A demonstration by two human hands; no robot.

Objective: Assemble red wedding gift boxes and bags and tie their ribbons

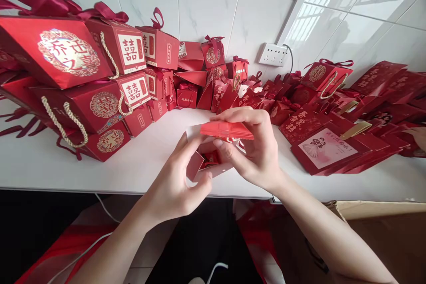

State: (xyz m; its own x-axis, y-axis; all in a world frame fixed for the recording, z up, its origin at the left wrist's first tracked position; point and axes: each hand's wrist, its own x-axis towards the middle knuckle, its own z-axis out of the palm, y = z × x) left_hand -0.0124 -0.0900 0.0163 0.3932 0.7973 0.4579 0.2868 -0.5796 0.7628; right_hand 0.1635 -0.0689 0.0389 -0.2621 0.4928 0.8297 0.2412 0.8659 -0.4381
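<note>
In the middle of the head view, an open gift box with a pale inside stands near the table's front edge. Small red wrapped pieces lie inside it. Over the opening, my right hand pinches a flat red packet between thumb and fingers. My left hand curves round the box's left side, its fingers against the raised flap and its thumb held apart in front. Part of the box is hidden behind both hands and the packet.
Stacked red gift boxes with ribbons and rope handles stand at left. More boxes and folded red cartons crowd the right. A power strip is on the tiled wall. A cardboard box sits below the table at right.
</note>
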